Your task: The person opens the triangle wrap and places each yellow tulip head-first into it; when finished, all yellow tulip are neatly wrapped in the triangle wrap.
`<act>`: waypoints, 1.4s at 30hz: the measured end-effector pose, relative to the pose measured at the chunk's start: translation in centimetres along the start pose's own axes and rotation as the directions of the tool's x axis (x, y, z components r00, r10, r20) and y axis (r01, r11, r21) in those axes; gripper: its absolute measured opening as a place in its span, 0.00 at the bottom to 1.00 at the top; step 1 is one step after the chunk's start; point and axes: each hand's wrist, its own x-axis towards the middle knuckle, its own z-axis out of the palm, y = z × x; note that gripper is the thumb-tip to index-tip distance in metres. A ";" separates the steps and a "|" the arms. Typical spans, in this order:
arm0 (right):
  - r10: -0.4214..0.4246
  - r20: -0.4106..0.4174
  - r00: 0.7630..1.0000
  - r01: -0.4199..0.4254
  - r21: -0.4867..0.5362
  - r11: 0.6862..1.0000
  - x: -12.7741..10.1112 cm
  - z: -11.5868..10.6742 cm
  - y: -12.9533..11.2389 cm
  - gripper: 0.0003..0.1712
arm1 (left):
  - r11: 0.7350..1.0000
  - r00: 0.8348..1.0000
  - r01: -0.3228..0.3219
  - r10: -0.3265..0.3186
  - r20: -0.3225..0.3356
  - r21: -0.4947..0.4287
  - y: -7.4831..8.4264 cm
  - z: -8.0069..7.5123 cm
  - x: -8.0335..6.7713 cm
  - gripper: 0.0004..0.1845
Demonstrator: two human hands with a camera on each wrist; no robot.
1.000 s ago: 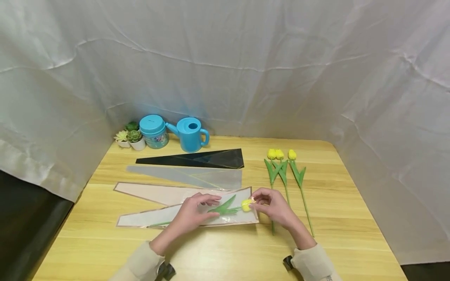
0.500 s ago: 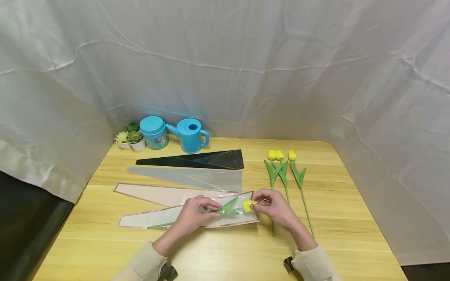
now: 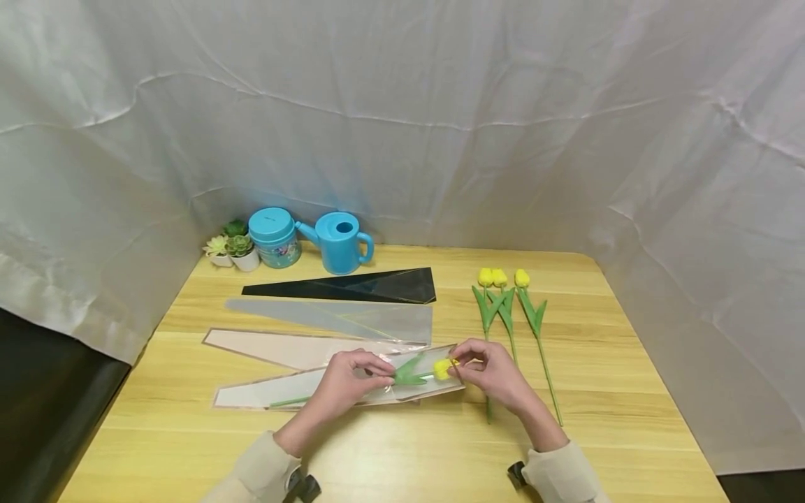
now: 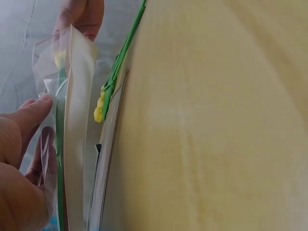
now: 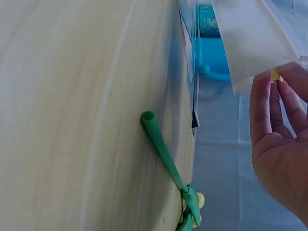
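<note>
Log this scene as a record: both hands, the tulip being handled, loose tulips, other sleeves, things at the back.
Left hand: holds white sleeve
Right hand: pinches yellow bloom at sleeve's wide end
Sleeved tulip: mostly inside
Loose tulips: three, yellow, lying on table
Nearby: black sleeve, gray sleeve, pale pink sleeve
Back: blue watering can, jar, potted succulents

**Free room before the white flower sleeve [image 3: 277,391], clutter behind and right**

On the near side of the white flower sleeve, bare counter [image 3: 390,454] leaves a wide lane, and a gap shows under its raised right end. Behind it lie a pink sleeve [image 3: 270,342], a grey sleeve [image 3: 396,322] and a black sleeve [image 3: 377,286], all low; the watering can [image 3: 339,248] stands taller beyond them. The left hand [image 3: 351,377] bars its middle, the right hand [image 3: 487,368] its mouth. To its right, three yellow tulips [image 3: 507,313] lie in the way.
</note>
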 end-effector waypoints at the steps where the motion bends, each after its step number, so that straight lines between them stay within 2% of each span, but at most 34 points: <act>1: 0.003 -0.007 1.000 -0.003 -0.011 1.000 0.0 0.1 0.0 0.09 | 1.000 1.000 -0.003 0.003 0.000 0.001 0.1 0.0 0.1 0.08; 7: 0.007 -0.004 1.000 -0.007 -0.072 0.997 0.1 0.6 -0.4 0.06 | 0.999 0.999 -0.037 0.037 0.001 -0.012 0.3 0.1 0.4 0.08; 12: -0.004 0.024 1.000 0.006 -0.073 0.997 0.1 0.9 -0.7 0.04 | 0.998 0.998 -0.062 0.062 -0.001 -0.017 0.3 0.2 0.4 0.08; 23: -0.016 0.073 0.997 0.022 -0.084 0.996 -0.1 1.0 -0.5 0.07 | 0.999 0.999 -0.028 0.027 0.028 0.034 0.1 0.0 0.3 0.07; 28: -0.006 0.109 0.994 0.010 -0.034 0.999 -0.3 0.9 -0.3 0.02 | 0.998 0.999 -0.011 0.008 0.046 0.057 -0.1 -0.3 0.2 0.07; 30: 0.000 0.121 0.993 0.000 -0.005 1.000 -0.4 0.8 -0.1 0.05 | 0.998 0.999 -0.007 0.003 0.052 0.066 -0.1 -0.4 0.2 0.07; 33: 0.007 0.115 0.993 -0.007 0.002 1.000 -0.6 0.5 0.2 0.09 | 0.997 0.998 -0.015 0.011 0.062 0.072 -0.1 -0.6 0.1 0.07; 42: 0.010 0.061 0.998 -0.005 -0.089 0.996 -1.1 -1.0 0.2 0.13 | 0.995 0.995 -0.027 0.018 0.096 0.091 -0.4 -0.9 0.1 0.07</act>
